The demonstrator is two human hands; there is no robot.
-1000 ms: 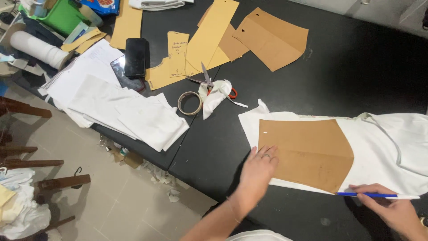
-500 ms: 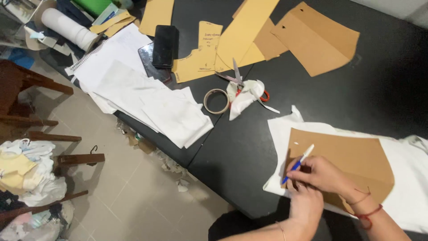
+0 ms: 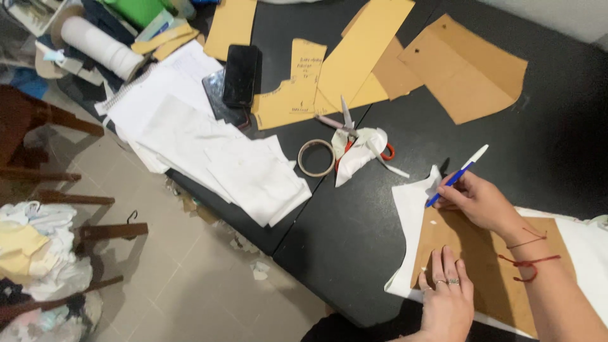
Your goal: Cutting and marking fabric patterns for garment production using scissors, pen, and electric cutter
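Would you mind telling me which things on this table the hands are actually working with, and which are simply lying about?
In use:
- blue pen, held in the right hand
- brown paper pattern, pressed flat by the left hand
- white fabric under the pattern

Lying about:
- scissors
- tape roll
- black phone
- other brown pattern pieces
- stack of white cloth

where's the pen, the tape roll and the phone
pen [image 3: 457,176], head view, on the blue barrel above the right hand's fingers
tape roll [image 3: 301,163], head view, on the left side of the ring
phone [image 3: 241,75], head view, middle of the dark screen
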